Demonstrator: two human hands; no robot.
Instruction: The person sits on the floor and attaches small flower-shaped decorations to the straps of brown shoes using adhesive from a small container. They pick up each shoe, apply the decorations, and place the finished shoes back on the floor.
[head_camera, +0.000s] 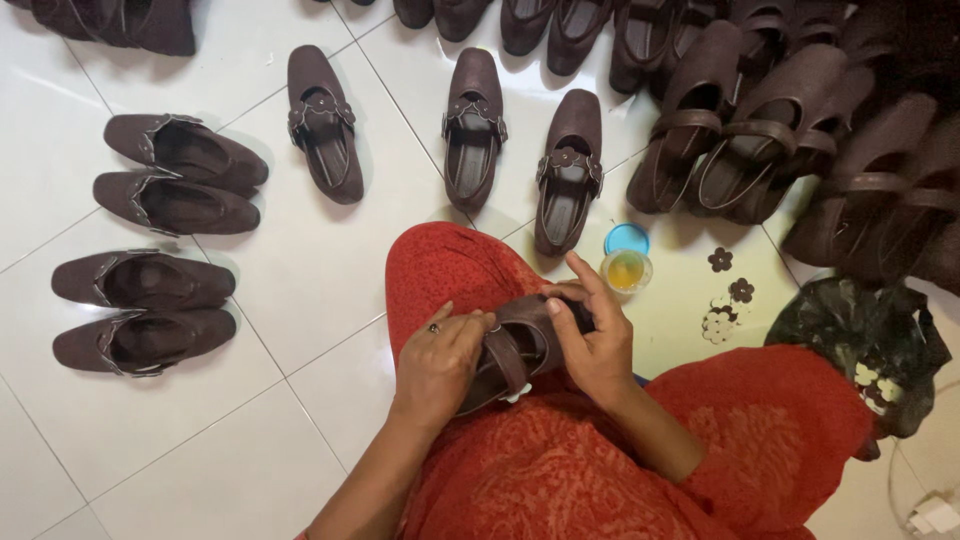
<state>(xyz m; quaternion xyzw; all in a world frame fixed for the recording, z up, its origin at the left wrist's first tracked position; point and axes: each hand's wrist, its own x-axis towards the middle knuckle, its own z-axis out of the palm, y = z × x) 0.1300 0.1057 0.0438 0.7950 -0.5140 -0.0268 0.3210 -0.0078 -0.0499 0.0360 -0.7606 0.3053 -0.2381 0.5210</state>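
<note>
Your left hand and right hand both close around one dark brown strap shoe on your red-clad lap (thumbs pressing the strap). A small glue pot sits just beyond, right.

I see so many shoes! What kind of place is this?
Probably a small home shoe-making workshop: rows of matching brown shoes on a white tiled floor, a glue pot, and both hands working one shoe.
</note>
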